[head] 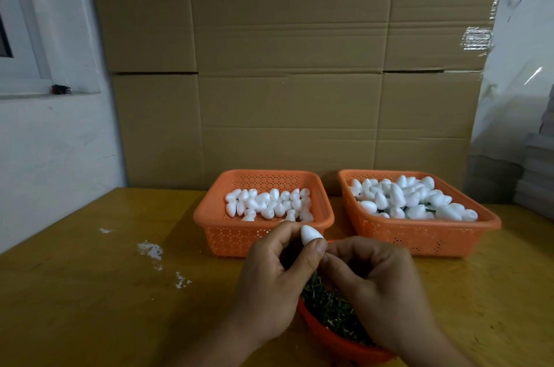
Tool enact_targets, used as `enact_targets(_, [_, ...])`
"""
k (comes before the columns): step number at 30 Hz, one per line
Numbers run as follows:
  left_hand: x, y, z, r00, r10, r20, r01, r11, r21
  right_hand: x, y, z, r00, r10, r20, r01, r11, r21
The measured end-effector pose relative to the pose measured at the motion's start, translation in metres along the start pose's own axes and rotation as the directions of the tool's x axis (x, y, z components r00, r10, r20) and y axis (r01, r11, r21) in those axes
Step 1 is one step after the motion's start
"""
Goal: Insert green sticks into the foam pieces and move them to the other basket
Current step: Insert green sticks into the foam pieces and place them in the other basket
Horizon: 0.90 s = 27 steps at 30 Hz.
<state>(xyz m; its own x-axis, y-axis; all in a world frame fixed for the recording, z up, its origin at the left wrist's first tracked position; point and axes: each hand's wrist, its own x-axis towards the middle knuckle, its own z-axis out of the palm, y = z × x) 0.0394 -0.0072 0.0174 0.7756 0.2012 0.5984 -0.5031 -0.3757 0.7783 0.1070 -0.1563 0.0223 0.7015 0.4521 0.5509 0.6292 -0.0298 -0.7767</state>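
Observation:
My left hand (pixel 274 279) pinches a white egg-shaped foam piece (pixel 310 234) between thumb and fingers, tip up. My right hand (pixel 377 285) has its fingers curled and its fingertips meet the underside of that piece; a stick between them is hidden. Under both hands sits an orange bowl (pixel 335 342) full of green sticks (pixel 329 306). Behind it, the left orange basket (pixel 209 216) holds several plain foam pieces. The right orange basket (pixel 419 234) is heaped with foam pieces, green sticks showing among them.
White foam crumbs (pixel 153 252) are scattered on the yellow wooden table (pixel 90 291) at the left. Large cardboard boxes (pixel 284 81) stand right behind the baskets. A white wall and window frame are at the left, plastic-wrapped stacks at the right.

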Motion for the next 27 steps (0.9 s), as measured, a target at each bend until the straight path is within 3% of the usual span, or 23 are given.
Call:
enact_targets(9, [0.001,-0.004,-0.001,0.992,-0.121,0.04,0.124,0.99,-0.07,0.007,-0.001,-0.008,0.998,0.06,0.03,-0.062,0.995,0.082])
enact_targets(14, [-0.001,-0.007,0.003,0.984,-0.169,0.05,0.172,0.983,-0.064,0.023,0.016,-0.028,0.98,0.116,-0.164,-0.121,0.992,-0.025])
enact_targets(18, [-0.003,-0.011,0.002,0.989,-0.14,0.054,0.14,0.99,0.014,0.051,0.036,-0.057,0.921,0.135,-0.365,-0.203,0.967,-0.155])
enact_targets(22, [-0.004,-0.013,0.003,0.993,-0.111,0.048,0.106,0.99,0.095,0.081,0.061,-0.086,0.866,0.16,-0.473,-0.347,0.874,-0.339])
enact_targets(27, [-0.004,-0.013,0.002,0.995,-0.092,0.038,0.087,0.988,0.124,0.104,0.087,-0.107,0.837,0.178,-0.517,-0.485,0.679,-0.552])
